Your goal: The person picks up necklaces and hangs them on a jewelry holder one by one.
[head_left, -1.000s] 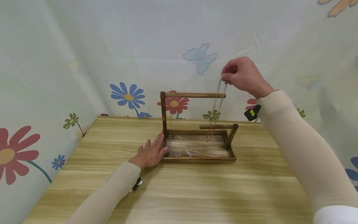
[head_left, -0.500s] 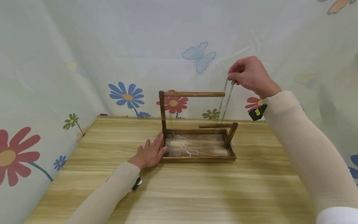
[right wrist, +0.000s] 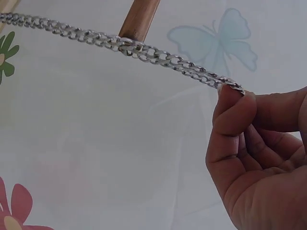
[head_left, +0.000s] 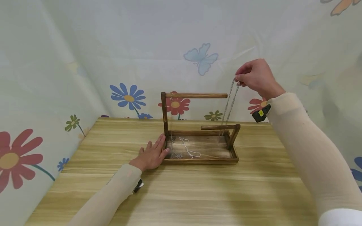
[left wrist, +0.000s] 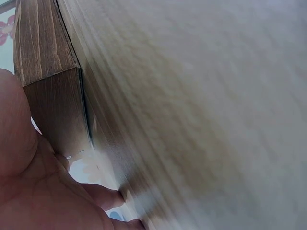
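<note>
Between thumb and forefinger my right hand (head_left: 256,77) pinches a silver chain necklace (head_left: 233,99), which hangs in a long loop beside the free end of the upper bar (head_left: 198,95). In the right wrist view, the doubled chain (right wrist: 163,58) stretches from the fingertips past the bar's end. My left hand (head_left: 151,155) lies with fingers extended against the left end of the brown wooden jewelry stand (head_left: 200,161). A thin chain (head_left: 171,119) hangs from the upper bar near its post. Inside the stand's tray lies a white chain (head_left: 188,149).
A lower bar (head_left: 217,127) juts left from a short post on the tray's right end. The stand rests on a wood-grain table (head_left: 198,194). Behind it hangs a flower-and-butterfly printed cloth (head_left: 152,53).
My right hand has moved to the right with the necklace, whose loop now hangs just past the upper bar's free end instead of across it. The left hand has stayed in place.
</note>
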Action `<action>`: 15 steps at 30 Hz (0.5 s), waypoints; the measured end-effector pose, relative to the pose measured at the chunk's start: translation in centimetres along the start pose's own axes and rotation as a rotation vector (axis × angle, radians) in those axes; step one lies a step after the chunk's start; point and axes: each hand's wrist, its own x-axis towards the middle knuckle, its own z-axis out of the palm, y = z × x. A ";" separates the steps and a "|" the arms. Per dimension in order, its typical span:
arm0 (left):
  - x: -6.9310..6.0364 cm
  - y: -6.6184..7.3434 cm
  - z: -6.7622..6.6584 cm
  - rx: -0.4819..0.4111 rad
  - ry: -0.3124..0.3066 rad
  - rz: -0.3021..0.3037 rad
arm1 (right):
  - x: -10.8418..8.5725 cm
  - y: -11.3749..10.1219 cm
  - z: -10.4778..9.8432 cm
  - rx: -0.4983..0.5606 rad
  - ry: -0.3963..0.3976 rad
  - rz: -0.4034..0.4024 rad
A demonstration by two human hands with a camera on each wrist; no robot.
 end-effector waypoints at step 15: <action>0.1 0.5 -0.1 -0.016 -0.003 0.008 | 0.2 -0.5 0.6 0.194 0.002 0.073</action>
